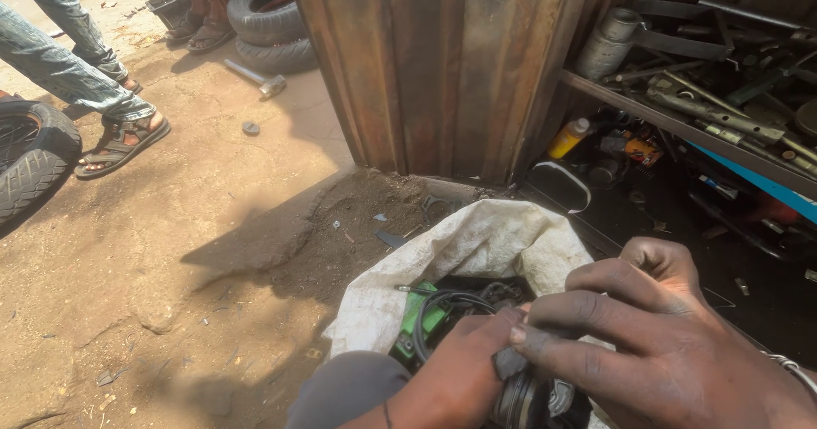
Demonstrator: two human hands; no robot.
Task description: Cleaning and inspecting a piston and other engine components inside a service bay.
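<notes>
2 bare hands meet low in the head view, both closed around a round metal part [519, 399] with a ribbed, piston-like side. The left hand [455, 378] comes up from below and wraps the part from the left, fingers curled around it. The right hand [664, 344] lies over it from the right, its fingers bent across the top, with the fingertips [521, 337] pinching a small dark piece [509, 363] against the part's upper edge. Neither hand is spread; both are clamped on the part, which sits just above the mouth of a white woven sack [477, 246]. Inside the sack lie a green tool [423, 320] and a loop of black cable [447, 306], just beside the left hand.

Behind the sack stands a rusty corrugated metal wall [425, 63]. To the right, a shelf [681, 131] carries a clutter of wrenches and metal parts, and a yellow bottle [568, 138] stands below it. On the dirt ground [170, 250] to the left, well apart from the hands, a hammer [255, 76] lies near 2 stacked tyres [268, 20]. Another tyre [30, 161] lies at the left edge, touching the sandalled foot [119, 144] of another person in jeans.
</notes>
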